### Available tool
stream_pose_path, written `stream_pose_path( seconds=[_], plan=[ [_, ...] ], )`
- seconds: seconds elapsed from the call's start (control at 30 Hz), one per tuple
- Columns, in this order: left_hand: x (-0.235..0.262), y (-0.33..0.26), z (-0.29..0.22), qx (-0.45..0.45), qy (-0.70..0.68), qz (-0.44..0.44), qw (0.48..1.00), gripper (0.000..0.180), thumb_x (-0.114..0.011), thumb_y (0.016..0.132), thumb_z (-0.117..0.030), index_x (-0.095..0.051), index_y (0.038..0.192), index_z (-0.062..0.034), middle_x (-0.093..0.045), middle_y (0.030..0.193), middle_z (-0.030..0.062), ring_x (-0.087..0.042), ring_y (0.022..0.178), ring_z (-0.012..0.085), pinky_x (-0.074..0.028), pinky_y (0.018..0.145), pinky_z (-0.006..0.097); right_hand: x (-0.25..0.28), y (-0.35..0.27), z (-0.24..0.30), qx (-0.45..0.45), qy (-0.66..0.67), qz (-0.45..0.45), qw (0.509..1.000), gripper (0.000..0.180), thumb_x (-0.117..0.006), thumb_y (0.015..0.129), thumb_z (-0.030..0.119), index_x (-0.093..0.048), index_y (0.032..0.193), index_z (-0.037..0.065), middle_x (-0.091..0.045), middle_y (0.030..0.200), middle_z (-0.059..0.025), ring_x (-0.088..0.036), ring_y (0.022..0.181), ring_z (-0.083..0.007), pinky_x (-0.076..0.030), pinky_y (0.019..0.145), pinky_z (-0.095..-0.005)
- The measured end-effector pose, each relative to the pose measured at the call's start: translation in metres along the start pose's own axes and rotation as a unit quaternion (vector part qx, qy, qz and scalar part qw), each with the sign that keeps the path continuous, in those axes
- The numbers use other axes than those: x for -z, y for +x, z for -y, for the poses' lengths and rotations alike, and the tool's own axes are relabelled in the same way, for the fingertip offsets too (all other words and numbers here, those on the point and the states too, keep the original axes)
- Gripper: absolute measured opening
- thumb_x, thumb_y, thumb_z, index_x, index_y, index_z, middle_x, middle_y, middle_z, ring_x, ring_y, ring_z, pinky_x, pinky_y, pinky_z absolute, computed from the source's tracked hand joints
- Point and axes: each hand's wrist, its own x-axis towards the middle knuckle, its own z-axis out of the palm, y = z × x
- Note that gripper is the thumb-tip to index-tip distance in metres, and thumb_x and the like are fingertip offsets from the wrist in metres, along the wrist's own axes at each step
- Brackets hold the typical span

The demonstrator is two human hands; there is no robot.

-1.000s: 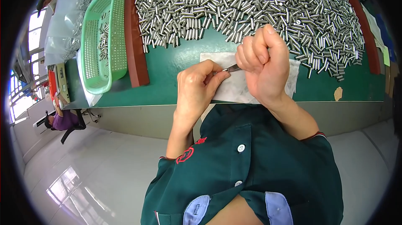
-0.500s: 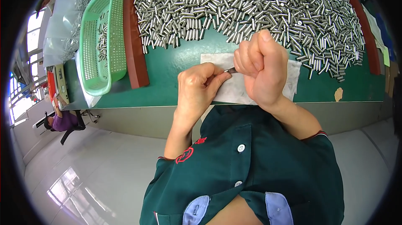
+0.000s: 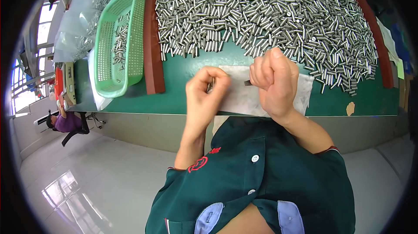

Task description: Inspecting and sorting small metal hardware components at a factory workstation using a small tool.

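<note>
My left hand (image 3: 203, 92) is curled above the left edge of a white cloth (image 3: 241, 99), slightly smeared by motion. Between its bent fingers and palm shows a bit of shiny metal, seemingly one or more metal pins (image 3: 210, 85). My right hand (image 3: 277, 83) is closed in a fist over the cloth, thumb uppermost. From its left side pokes the short dark end of a tool (image 3: 248, 83); the fist hides the rest. A gap separates the hands. Beyond them spreads a thick layer of loose short metal pins (image 3: 261, 11).
Left of the red-brown rail (image 3: 153, 59) stands a green plastic basket (image 3: 136, 46) holding some pins. Clear bags (image 3: 74, 25) of metal parts lie farther left. Another rail (image 3: 370, 20) bounds the pins on the right. A person in purple (image 3: 69, 122) sits at far left.
My left hand has drawn back leftward from the tool's tip, where its fingertips were pinched. The right fist still grips the tool. The whole view has shifted slightly.
</note>
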Motion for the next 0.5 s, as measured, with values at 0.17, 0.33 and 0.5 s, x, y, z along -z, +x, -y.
stream_pose_path(
  seconds=[0.17, 0.33, 0.5],
  plan=[
    [0.01, 0.012, 0.004, 0.136, -0.479, 0.135, 0.857, 0.018, -0.046, 0.087, -0.017, -0.05, 0.094, -0.0019, -0.039, 0.062, 0.0003, -0.026, 0.048, 0.0041, -0.023, 0.043, 0.017, -0.001, 0.0, 0.0, 0.002, 0.006, 0.005, 1.0, 0.038, -0.029, 0.089, 0.02, -0.028, 0.052, 0.01, -0.024, 0.042, 0.0015, -0.016, 0.038, -0.006, -0.015, 0.037, -0.0223],
    [0.008, 0.016, 0.0, 0.147, -0.466, 0.133, 0.862, 0.019, -0.045, 0.086, -0.015, -0.049, 0.098, -0.0002, -0.042, 0.064, 0.0018, -0.027, 0.048, 0.0034, -0.023, 0.043, 0.016, -0.001, 0.003, 0.002, -0.008, 0.008, -0.007, 1.0, 0.039, -0.03, 0.089, 0.021, -0.028, 0.052, 0.01, -0.024, 0.042, 0.0016, -0.016, 0.037, -0.0063, -0.015, 0.037, -0.0225],
    [0.01, 0.015, -0.009, 0.181, -0.468, 0.08, 0.862, 0.021, -0.042, 0.088, -0.018, -0.048, 0.099, -0.0009, -0.043, 0.064, 0.0027, -0.028, 0.048, 0.0038, -0.025, 0.043, 0.017, -0.001, 0.003, 0.005, -0.021, 0.028, 0.011, 0.999, 0.038, -0.032, 0.089, 0.017, -0.027, 0.052, 0.007, -0.027, 0.046, 0.0019, -0.024, 0.043, -0.006, -0.019, 0.04, -0.0221]
  ],
)
